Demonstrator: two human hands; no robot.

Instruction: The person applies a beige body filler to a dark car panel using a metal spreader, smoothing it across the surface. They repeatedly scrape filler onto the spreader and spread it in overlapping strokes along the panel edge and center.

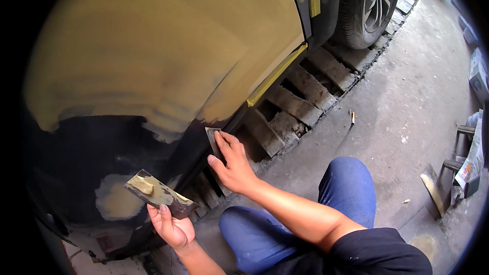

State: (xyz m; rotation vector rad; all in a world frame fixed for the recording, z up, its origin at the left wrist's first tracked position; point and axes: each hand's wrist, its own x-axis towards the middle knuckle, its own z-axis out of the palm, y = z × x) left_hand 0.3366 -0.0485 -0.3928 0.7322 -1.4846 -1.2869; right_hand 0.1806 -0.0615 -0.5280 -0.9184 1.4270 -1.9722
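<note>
While filler (168,46) coats bodywork (107,135), debris (352,118) dots concrete (392,107).

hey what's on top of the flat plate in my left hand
Beige paste lies on the plate in your left hand, with dark patches showing. The plate's surface beneath the paste is covered.

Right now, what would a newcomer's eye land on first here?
Likely the broad tan, filler-like coat on the dark car body, filling the upper left. Next, the putty-smeared plate in the left hand, lower left, and the thin scraper in the right hand, near the center.
</note>
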